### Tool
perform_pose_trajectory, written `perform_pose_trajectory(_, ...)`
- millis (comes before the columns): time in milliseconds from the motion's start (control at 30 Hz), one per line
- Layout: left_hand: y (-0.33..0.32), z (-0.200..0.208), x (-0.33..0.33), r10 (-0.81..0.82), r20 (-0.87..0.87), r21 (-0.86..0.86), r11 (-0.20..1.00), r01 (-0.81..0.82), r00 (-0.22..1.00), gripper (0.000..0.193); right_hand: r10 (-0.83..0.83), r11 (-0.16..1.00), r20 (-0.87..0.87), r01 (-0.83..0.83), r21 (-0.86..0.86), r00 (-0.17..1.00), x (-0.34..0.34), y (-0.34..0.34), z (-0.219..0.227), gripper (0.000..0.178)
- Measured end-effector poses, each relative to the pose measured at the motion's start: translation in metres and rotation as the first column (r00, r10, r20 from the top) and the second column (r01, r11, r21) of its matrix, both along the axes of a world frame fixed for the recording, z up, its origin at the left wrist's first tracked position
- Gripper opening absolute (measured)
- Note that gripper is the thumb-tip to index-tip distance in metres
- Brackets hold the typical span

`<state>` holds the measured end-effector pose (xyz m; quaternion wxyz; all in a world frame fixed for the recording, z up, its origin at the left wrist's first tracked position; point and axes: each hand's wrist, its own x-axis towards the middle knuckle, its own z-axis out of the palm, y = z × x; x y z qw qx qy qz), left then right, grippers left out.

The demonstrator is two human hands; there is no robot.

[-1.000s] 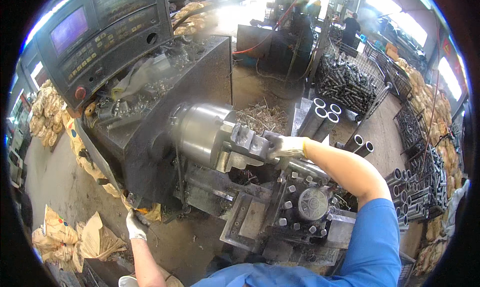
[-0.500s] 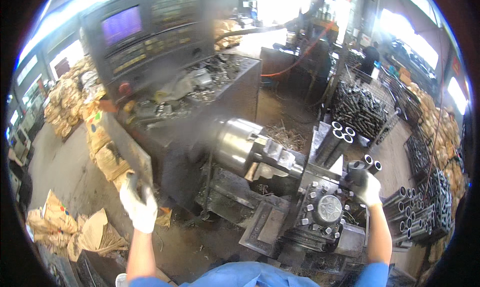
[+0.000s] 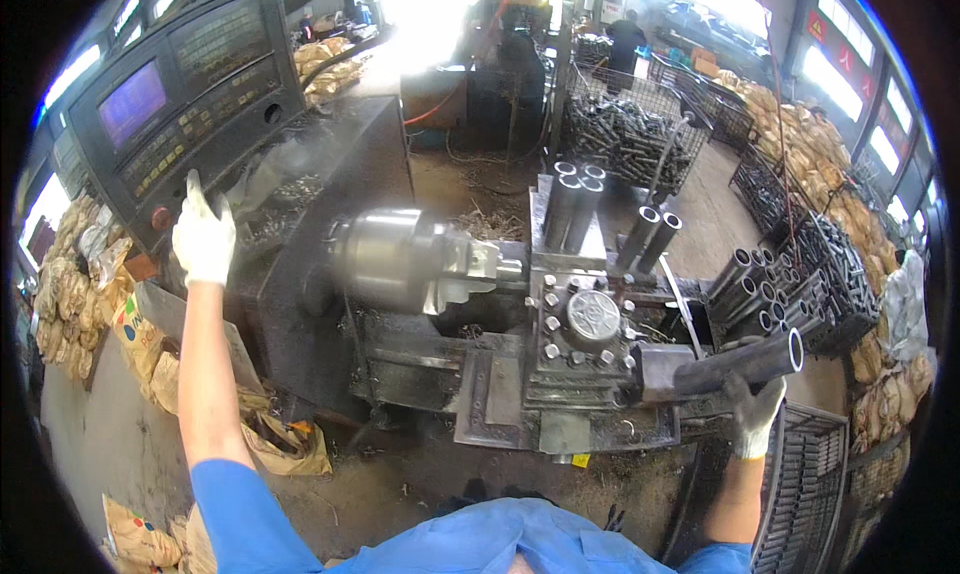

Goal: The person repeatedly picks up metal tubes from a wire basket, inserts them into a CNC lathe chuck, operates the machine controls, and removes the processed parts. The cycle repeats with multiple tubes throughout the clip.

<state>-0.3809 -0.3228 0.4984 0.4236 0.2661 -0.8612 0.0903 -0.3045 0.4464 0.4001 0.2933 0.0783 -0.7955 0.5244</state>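
Note:
My left hand (image 3: pixel 205 236), in a white glove, is raised in front of the machine's control panel (image 3: pixel 222 86), just right of a red knob (image 3: pixel 161 217). Its fingers stretch upward and hold nothing. At the right, my gloved right hand (image 3: pixel 757 414) grips a dark metal tube (image 3: pixel 735 366) from below. The tube lies nearly level, its open end pointing right and its other end beside a block on the tool post (image 3: pixel 592 319). Between my hands, the lathe chuck (image 3: pixel 380 259) looks smeared, with a workpiece (image 3: pixel 508 268) at its right.
Several tubes (image 3: pixel 575 209) stand upright behind the tool post, and two more (image 3: pixel 650 239) lean beside them. A bundle of tubes (image 3: pixel 765 289) lies farther right. Wire baskets (image 3: pixel 635 124) hold metal parts. Metal chips (image 3: pixel 480 224) lie behind the chuck; brown sacks (image 3: pixel 285 444) are at lower left.
The view has shifted. My left hand has risen from beside a grey plate to the panel. My right hand, previously behind the tool post, is now nearer with the tube. The chuck has become blurred.

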Motion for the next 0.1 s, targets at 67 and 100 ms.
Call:
perform_pose_trajectory(67, 0.068, -0.026, 0.026, -0.387, -0.198, -0.294, 0.900, 0.322, 0.900, 0.061, 0.253, 0.947, -0.081, -0.264, -0.183, 0.964, 0.019, -0.011, -0.006, 0.061)
perform_pose_trajectory(100, 0.074, -0.032, 0.032, -0.379, -0.200, -0.286, 0.904, 0.316, 0.903, 0.061, 0.306, 0.919, -0.119, -0.326, -0.223, 0.945, 0.030, -0.020, -0.006, 0.064)
